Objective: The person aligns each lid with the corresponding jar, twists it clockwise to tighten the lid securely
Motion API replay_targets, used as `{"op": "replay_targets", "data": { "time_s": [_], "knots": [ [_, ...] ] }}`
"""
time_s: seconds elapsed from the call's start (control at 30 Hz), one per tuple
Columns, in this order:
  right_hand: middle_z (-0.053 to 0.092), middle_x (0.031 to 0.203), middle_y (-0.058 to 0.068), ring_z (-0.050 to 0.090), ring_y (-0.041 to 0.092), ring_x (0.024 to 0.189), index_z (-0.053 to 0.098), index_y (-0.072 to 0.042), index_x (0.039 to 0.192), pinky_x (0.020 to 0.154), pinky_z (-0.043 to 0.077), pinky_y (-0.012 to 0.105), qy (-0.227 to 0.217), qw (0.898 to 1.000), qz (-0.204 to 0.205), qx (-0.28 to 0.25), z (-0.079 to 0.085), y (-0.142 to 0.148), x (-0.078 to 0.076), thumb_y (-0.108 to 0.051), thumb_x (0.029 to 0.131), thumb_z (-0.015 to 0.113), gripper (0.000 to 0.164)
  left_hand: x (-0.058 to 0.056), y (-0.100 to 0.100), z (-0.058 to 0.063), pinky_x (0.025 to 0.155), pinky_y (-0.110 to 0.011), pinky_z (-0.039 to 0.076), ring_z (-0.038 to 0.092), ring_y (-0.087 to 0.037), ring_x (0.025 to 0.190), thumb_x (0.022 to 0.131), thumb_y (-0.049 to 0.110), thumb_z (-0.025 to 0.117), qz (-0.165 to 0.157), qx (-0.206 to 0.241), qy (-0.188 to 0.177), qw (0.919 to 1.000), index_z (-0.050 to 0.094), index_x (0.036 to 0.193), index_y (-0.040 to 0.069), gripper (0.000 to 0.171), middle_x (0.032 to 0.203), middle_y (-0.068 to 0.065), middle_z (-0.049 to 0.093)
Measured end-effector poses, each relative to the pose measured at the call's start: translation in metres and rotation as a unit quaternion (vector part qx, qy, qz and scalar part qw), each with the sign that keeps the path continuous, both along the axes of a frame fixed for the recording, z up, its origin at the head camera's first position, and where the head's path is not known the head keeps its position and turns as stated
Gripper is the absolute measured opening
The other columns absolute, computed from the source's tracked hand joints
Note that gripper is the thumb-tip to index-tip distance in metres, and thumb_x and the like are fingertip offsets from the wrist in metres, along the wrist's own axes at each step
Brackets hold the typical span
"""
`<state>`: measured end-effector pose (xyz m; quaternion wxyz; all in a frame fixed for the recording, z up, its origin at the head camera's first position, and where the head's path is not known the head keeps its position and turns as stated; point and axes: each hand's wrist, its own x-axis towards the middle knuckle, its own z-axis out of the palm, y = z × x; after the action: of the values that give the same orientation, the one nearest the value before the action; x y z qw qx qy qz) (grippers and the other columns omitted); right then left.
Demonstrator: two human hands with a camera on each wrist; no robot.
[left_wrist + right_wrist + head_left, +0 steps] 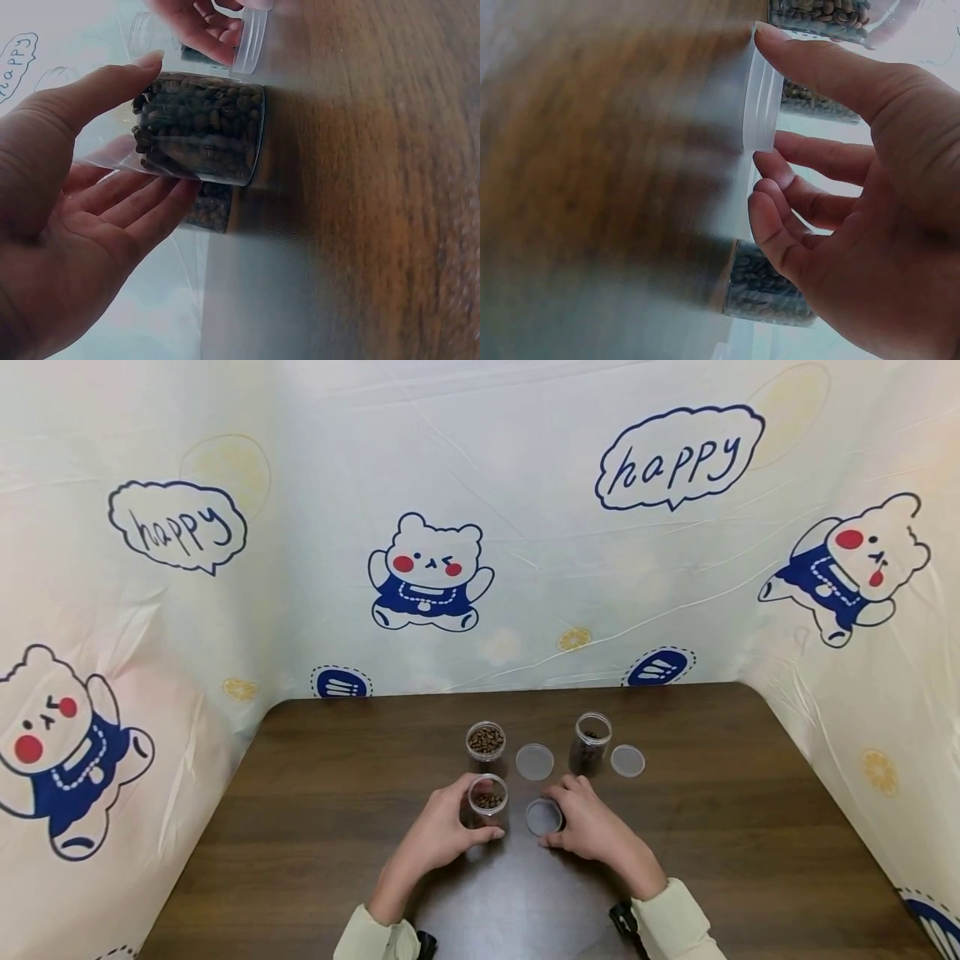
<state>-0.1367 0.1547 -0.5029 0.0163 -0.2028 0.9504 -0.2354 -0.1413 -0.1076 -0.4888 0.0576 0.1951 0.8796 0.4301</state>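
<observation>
Head cam: L hand (442, 828) is on the near jar (489, 814), clear, open-topped, upright, brown beans inside. Thumb's on the near side, fingers round the far side, jar sits btwn them. Over to R hand (591, 827): thumb + fingers pinch the held lid (544, 817) by its edge, thumb nearer the body, fingertips opp. Jar & lid sit near each other, gap btwn. Behind: far-left jar (486, 743) full of beans, far-right jar (588, 756) w/ dark contents, both uncapped; one loose lid (535, 762) btwn them, a second loose lid (627, 761) to the right, all on the brown table (712, 793).

L wrist cam: thumb along one side of the near jar, fingers spread under the other, palm facing the glass-clear wall; beans fill the lower part. Far-left jar peeks out behind it. R hand + held lid show up top.

R wrist cam: held lid's rim is clamped btwn thumb tip & index, out ahead of the palm; other fingers bend in just beside. Can't tell if it's touching the table. Far-right jar's beyond the fingers.
</observation>
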Motion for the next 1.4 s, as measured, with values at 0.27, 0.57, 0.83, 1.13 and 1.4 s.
{"op": "replay_targets", "data": {
  "time_s": [0.27, 0.57, 0.83, 1.13, 1.4],
  "knots": [
    [0.068, 0.106, 0.005, 0.059, 0.022, 0.100, 0.069, -0.003, 0.113, 0.087, 0.054, 0.040, -0.010, 1.000, 0.001, -0.022, 0.005, 0.003, -0.002, -0.024, 0.077, 0.093, 0.049, 0.001, -0.001, 0.000, 0.095, -0.045, 0.059, 0.070, -0.017, 0.108, 0.080, 0.025, 0.094, -0.002, 0.005, 0.007, 1.0000, 0.064, 0.129, 0.016, 0.059, 0.119, 0.001, 0.075],
    [0.069, 0.114, 0.006, 0.066, 0.015, 0.098, 0.063, -0.003, 0.127, 0.085, 0.058, 0.033, 0.010, 0.996, 0.007, -0.093, 0.015, 0.006, -0.004, -0.021, 0.083, 0.088, 0.053, -0.001, -0.001, 0.000, 0.096, -0.044, 0.059, 0.070, -0.017, 0.109, 0.081, 0.025, 0.094, -0.005, -0.005, 0.012, 0.9999, 0.063, 0.131, 0.016, 0.060, 0.121, 0.001, 0.074],
    [0.064, 0.114, 0.000, 0.060, 0.013, 0.095, 0.063, -0.004, 0.131, 0.082, 0.054, 0.028, 0.049, 0.989, 0.013, -0.139, 0.019, 0.006, -0.003, -0.024, 0.083, 0.090, 0.059, 0.000, -0.002, -0.001, 0.097, -0.042, 0.059, 0.069, -0.014, 0.109, 0.081, 0.026, 0.093, -0.007, -0.006, 0.007, 0.9999, 0.063, 0.131, 0.018, 0.059, 0.122, 0.001, 0.074],
    [0.069, 0.123, 0.000, 0.068, 0.010, 0.107, 0.059, -0.011, 0.128, 0.094, 0.061, 0.033, 0.037, 0.979, 0.056, -0.191, 0.027, 0.006, -0.002, -0.017, 0.080, 0.088, 0.057, 0.000, -0.003, -0.003, 0.096, -0.040, 0.059, 0.068, -0.012, 0.108, 0.081, 0.025, 0.093, -0.006, 0.002, 0.007, 1.0000, 0.064, 0.132, 0.016, 0.060, 0.121, 0.004, 0.074],
    [0.064, 0.115, -0.005, 0.068, 0.010, 0.102, 0.057, -0.015, 0.127, 0.092, 0.063, 0.039, 0.041, 0.972, 0.072, -0.221, 0.038, 0.002, -0.004, -0.016, 0.080, 0.089, 0.057, 0.001, -0.003, -0.003, 0.095, -0.037, 0.058, 0.069, -0.012, 0.108, 0.081, 0.025, 0.094, -0.003, 0.002, 0.007, 1.0000, 0.064, 0.132, 0.017, 0.060, 0.121, 0.004, 0.074]
  ]
}}
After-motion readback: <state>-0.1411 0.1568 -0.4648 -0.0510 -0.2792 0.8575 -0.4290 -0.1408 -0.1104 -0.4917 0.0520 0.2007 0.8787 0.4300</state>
